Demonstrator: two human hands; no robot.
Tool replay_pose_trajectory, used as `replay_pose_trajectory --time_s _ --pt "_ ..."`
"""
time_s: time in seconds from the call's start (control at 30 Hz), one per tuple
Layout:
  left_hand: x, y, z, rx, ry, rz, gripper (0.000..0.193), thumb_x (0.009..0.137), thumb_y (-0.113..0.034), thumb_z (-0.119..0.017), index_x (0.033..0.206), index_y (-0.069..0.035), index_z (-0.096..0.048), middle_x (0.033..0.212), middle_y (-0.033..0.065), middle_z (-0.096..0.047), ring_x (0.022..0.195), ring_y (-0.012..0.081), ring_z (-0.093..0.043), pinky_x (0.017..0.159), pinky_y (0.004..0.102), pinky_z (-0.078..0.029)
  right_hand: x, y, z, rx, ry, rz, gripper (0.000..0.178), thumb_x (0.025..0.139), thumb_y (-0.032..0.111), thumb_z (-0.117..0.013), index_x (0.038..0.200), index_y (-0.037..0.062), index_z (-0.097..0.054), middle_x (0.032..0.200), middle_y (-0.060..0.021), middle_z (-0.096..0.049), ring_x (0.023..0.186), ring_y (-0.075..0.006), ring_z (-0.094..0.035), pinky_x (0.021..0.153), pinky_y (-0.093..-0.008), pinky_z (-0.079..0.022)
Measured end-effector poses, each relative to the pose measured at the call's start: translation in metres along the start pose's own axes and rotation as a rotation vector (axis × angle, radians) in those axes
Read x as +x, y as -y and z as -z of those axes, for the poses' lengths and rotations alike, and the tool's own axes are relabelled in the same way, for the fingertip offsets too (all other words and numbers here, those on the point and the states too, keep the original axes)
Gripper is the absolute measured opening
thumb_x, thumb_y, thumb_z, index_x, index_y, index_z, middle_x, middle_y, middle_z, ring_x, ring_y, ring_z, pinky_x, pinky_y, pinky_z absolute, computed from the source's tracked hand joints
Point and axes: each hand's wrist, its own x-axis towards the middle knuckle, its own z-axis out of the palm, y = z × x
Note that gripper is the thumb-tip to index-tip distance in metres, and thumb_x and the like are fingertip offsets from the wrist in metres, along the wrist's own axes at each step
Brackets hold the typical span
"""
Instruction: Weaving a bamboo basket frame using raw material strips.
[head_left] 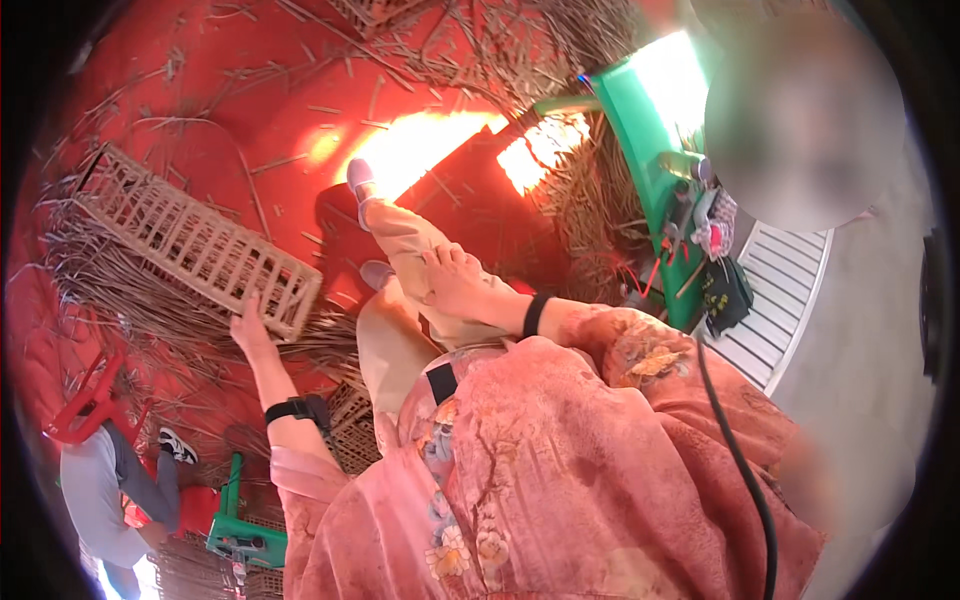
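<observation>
Slatted crate [200, 240], frame left, looks mostly built, remainder unclear; left hand [252, 330] grips its end, right hand [456, 280] rests empty.

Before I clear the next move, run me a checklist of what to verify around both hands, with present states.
1. Left hand on the slatted crate: ok, it touches the crate's near end.
2. Left-hand grip secure: cannot tell, the fingers' hold is not clear.
3. Right hand free: ok, it appears empty, resting on the beige trousers.
4. Crate clear of the bundle of dry strips: not ok, strips crowd its lower side.
5. Red floor free of litter: not ok, loose pieces lie scattered over it.
6. Green table away from both hands: ok, it stands off to the right.
</observation>
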Motion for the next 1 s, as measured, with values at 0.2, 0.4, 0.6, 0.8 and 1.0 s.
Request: replay_pose_trajectory --time_s 0.2,0.4,0.6,0.8,1.0 --pt "-0.020 -0.007 -0.022 -0.203 0.048 -0.111 0.069 0.083 -0.017 -0.076 0.137 0.011 -0.045 0.130 0.0208 -0.057 0.113 0.0307 -0.060 0.090 0.0433 -0.053 -0.051 -0.089 -0.024 -0.218 -0.183 0.136 0.067 0.080 0.034 -0.069 0.135 0.0009 -0.048 0.139 -0.0192 -0.043 0.129 -0.0421 -0.040 0.103 -0.0575 -0.034" --pt "-0.106 -0.028 -0.083 -0.259 0.093 -0.251 0.050 0.082 -0.012 -0.075 0.124 0.010 -0.058 0.119 0.0172 -0.063 0.101 0.0266 -0.065 0.086 0.0395 -0.055 -0.043 -0.252 -0.077 -0.257 -0.094 0.018 0.063 0.089 0.038 -0.063 0.142 0.0086 -0.044 0.145 -0.0199 -0.038 0.129 -0.0459 -0.040 0.098 -0.0669 -0.036" --pt "-0.209 0.006 -0.180 -0.114 -0.026 -0.356 0.036 0.082 -0.014 -0.075 0.110 0.008 -0.067 0.118 0.0177 -0.064 0.099 0.0242 -0.065 0.082 0.0350 -0.055 -0.093 -0.371 -0.034 -0.059 -0.030 0.100 0.057 0.079 0.029 -0.072 0.132 0.0157 -0.054 0.143 -0.0121 -0.041 0.131 -0.0397 -0.040 0.097 -0.0587 -0.042" --pt "-0.283 0.075 -0.290 -0.490 0.074 -0.345 0.042 0.081 -0.003 -0.077 0.120 0.003 -0.062 0.118 0.0101 -0.065 0.102 0.0206 -0.064 0.086 0.0383 -0.054 -0.097 -0.395 -0.034 0.022 -0.069 0.172 0.061 0.077 0.031 -0.075 0.131 0.0136 -0.055 0.143 -0.0094 -0.043 0.131 -0.0352 -0.042 0.096 -0.0551 -0.043" --pt "-0.353 0.145 -0.304 -0.507 0.262 -0.327 0.036 0.084 -0.004 -0.072 0.118 0.002 -0.063 0.112 0.0082 -0.067 0.100 0.0168 -0.064 0.085 0.0326 -0.052 -0.078 -0.435 -0.058 0.044 -0.226 0.129 0.074 0.080 0.034 -0.073 0.142 0.0080 -0.042 0.143 -0.0166 -0.045 0.128 -0.0379 -0.046 0.100 -0.0513 -0.043"
